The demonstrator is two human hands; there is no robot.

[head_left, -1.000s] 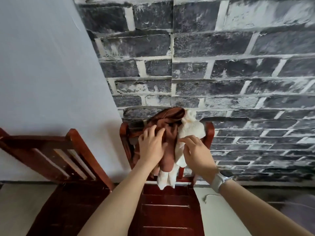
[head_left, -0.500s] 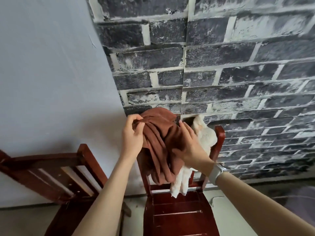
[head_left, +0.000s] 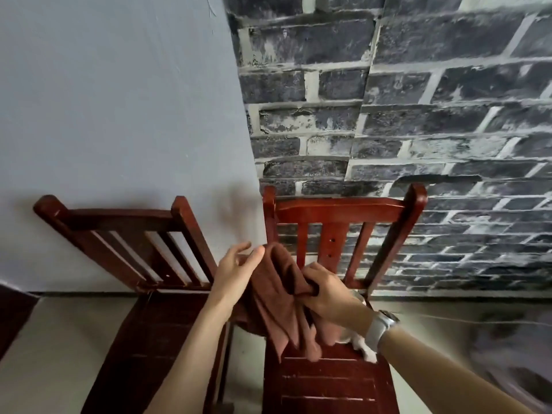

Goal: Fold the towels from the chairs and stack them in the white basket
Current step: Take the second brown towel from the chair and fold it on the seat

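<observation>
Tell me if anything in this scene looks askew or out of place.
The left chair leans tilted against the grey wall, its backrest slanting, while the right chair stands straight. A white towel hangs bunched under the right hand, which grips the brown towel.

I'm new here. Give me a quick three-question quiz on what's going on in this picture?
1. True or false: the brown towel hangs over the right chair's backrest.
2. Which hand grips the brown towel? A) left hand B) right hand
3. Fill in: the white towel peeks out beneath the right ____.

Key: 1 false, it is held in front of the chair, off the backrest. 2 B; the left hand only touches it with straight fingers. 3 wrist.
</observation>
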